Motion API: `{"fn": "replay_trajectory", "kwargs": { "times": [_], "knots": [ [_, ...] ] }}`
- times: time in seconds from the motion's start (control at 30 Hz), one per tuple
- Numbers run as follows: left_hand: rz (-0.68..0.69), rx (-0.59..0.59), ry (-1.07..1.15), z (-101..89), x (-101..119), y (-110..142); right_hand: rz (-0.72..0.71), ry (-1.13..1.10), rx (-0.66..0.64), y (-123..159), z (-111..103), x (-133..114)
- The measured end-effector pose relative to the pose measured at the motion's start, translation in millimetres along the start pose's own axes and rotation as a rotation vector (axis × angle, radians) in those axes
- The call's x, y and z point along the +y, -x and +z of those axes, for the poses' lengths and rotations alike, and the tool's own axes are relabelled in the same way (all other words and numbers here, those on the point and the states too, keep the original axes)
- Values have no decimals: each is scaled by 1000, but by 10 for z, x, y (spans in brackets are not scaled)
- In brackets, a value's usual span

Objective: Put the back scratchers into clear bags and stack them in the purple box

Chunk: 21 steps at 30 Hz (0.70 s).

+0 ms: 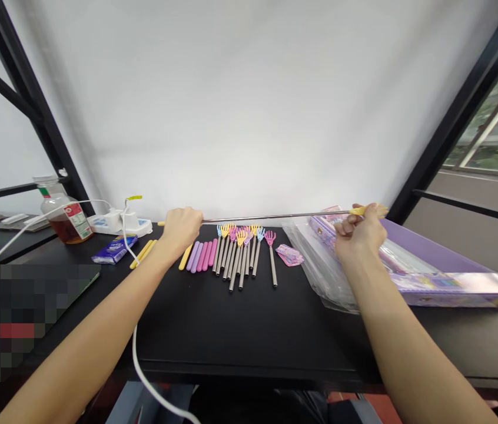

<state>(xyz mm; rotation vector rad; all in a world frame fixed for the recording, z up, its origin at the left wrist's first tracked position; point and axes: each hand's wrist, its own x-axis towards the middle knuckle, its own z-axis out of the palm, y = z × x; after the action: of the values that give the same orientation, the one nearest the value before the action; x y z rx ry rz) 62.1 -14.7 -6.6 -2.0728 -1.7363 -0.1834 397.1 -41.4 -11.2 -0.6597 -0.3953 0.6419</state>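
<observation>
Both hands hold one extended telescopic back scratcher [275, 217] level above the black table [240, 330]. My left hand [181, 228] is closed round its handle end, where a yellow tip pokes out to the left. My right hand [359, 234] pinches the yellow claw end. Below the stretched rod lie several collapsed back scratchers [240, 254] with pink, yellow and blue claws. Loose pink, purple and yellow handle sleeves [202, 255] lie beside them.
A purple box [434, 265] and clear plastic bags [319, 259] sit at right. Small pink cards [289, 254] lie near the scratchers. At left are a bottle of brown liquid [64, 219], a white power strip [119, 222] with cable, and a blue packet [114, 249]. Black frame posts flank the table.
</observation>
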Motion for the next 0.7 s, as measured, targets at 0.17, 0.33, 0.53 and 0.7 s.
{"fn": "replay_trajectory", "kwargs": {
  "times": [0.17, 0.33, 0.53, 0.7],
  "knots": [
    [-22, -8, -35, 55, -79, 50, -85, 12, -106, 48, 1, 31],
    [125, 133, 35, 121, -2, 53, -50, -6, -132, 96, 43, 32],
    [409, 364, 80, 169, 251, 51, -13, -22, -144, 149, 53, 106],
    [398, 427, 108, 67, 439, 35, -68, -41, -73, 60, 18, 32]
  ]
}}
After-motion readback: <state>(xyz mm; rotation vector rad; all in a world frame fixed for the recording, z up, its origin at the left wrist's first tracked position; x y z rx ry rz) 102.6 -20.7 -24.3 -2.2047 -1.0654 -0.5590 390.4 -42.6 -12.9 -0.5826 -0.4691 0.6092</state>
